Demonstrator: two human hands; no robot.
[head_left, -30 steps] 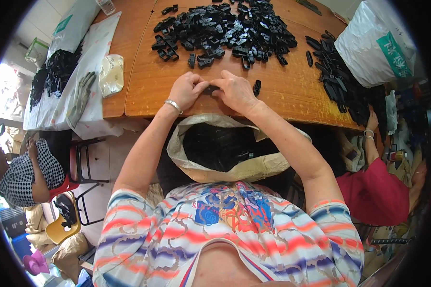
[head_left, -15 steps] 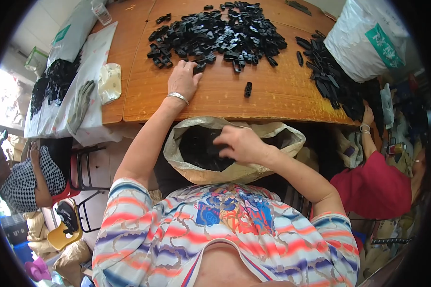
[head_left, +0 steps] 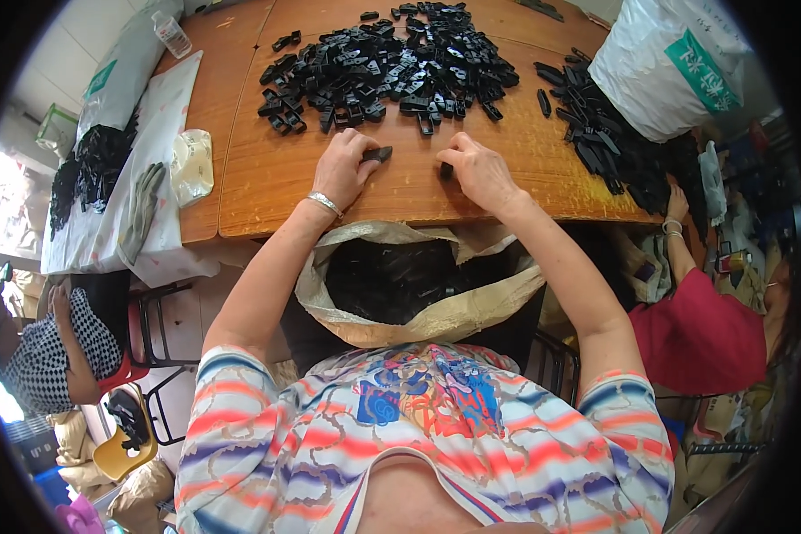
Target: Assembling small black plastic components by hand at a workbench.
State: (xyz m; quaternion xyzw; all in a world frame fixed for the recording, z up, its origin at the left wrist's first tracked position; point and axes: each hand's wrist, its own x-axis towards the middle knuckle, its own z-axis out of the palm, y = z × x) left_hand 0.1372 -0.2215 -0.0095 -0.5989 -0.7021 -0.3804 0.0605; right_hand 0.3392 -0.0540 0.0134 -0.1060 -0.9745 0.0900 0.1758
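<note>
My hands rest on the wooden tabletop [head_left: 258, 187], both at the near edge of the big pile of black plastic parts [head_left: 387, 67]. My left hand [head_left: 345, 167], with one metal bangle [head_left: 325, 204] on its wrist, pinches a single black part [head_left: 378, 154] between thumb and fingertips. My right hand [head_left: 479, 169] lies curled, palm down, its fingertips pressing on a second black part [head_left: 446, 170]; whether it truly grips that part I cannot tell. The two hands sit near each other, the parts pointing inward between them.

The large pile lies just beyond my fingers, too many pieces to count. A second, smaller heap of black parts [head_left: 596, 133] runs along the right edge, beside one white printed sack [head_left: 676, 67]. Directly below my hands, against my lap, one tan bag [head_left: 418, 325] stands open, dark parts inside it.

To the left lie one crumpled clear bag [head_left: 190, 165], one grey glove [head_left: 141, 209] on white sheeting, and one plastic bottle [head_left: 171, 34]. Two other people sit nearby, one in a checked top [head_left: 36, 356], one in red [head_left: 707, 329].
</note>
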